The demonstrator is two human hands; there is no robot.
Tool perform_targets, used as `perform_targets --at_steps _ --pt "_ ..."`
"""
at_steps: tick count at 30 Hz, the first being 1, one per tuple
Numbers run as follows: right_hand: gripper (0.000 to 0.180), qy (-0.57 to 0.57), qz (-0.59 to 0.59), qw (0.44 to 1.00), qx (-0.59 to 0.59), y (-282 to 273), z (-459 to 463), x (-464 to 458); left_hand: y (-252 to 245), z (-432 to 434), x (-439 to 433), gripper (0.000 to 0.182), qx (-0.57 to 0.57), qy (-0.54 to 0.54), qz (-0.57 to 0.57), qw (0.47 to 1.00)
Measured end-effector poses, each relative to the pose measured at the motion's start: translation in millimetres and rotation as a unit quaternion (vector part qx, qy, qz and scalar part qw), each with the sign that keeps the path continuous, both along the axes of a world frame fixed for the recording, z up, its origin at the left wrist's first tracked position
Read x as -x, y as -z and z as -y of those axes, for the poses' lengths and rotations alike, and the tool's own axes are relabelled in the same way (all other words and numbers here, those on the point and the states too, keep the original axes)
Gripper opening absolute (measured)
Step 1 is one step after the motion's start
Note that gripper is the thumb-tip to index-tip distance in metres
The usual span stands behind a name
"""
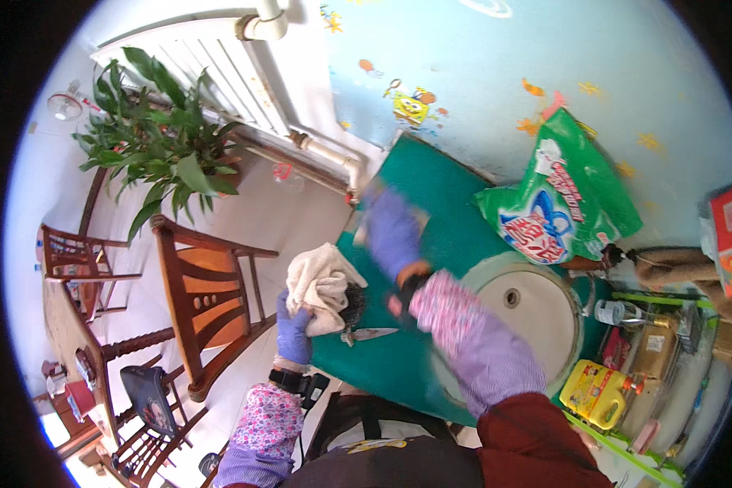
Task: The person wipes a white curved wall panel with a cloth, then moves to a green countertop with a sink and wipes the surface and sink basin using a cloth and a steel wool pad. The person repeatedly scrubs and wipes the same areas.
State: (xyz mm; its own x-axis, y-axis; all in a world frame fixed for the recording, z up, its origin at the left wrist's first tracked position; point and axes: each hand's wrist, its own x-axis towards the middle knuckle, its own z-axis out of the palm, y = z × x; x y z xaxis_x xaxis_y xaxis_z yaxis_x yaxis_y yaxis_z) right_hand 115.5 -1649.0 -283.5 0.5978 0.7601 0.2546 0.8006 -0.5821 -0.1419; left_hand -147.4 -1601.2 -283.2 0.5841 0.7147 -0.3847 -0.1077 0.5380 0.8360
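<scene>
My left hand (294, 329), in a purple-blue glove, grips a bunched whitish cloth (320, 283) at the left edge of the green countertop (457, 226). My right hand (393, 229), gloved alike and blurred, reaches across the counter towards its far left corner; its fingers cannot be made out. Partly under that hand lies a pale flat thing (423, 222), too hidden to name. Beside the cloth are a dark mesh-like scrubber (354, 305) and a small knife (372, 333). To the right of my right forearm is a round white sink basin (534, 311).
A green laundry detergent bag (561, 201) leans against the wall behind the sink. At the right, a green-edged bin (622, 448) holds a yellow jug (595, 393) and bottles. A wooden chair (210, 299), a potted plant (165, 146) and a radiator (201, 79) stand to the left.
</scene>
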Motion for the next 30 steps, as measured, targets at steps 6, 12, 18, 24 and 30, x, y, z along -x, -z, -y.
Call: perform_targets --at_steps 6,12,18,24,30 --pt "0.06 -0.092 -0.128 0.987 0.034 -15.8 139.3 50.1 -5.8 -4.9 -3.2 0.065 0.006 0.016 -0.009 1.0" --pt "0.06 0.167 -0.122 0.977 -0.046 28.2 85.3 -51.0 -1.2 -4.6 -0.9 0.066 -0.011 0.011 -0.001 1.0" --pt "0.059 0.233 -0.04 0.966 -0.11 35.8 38.9 -98.4 4.5 -4.4 2.3 0.07 0.002 0.02 -0.015 1.0" --pt "0.081 0.125 -0.118 0.985 0.018 -14.6 127.3 10.0 4.4 -6.3 0.8 0.064 -0.004 0.023 0.0 1.0" --pt "0.055 0.093 -0.007 0.995 -0.045 7.6 55.8 -63.1 -2.3 -5.5 1.1 0.063 0.005 0.024 0.001 1.0"
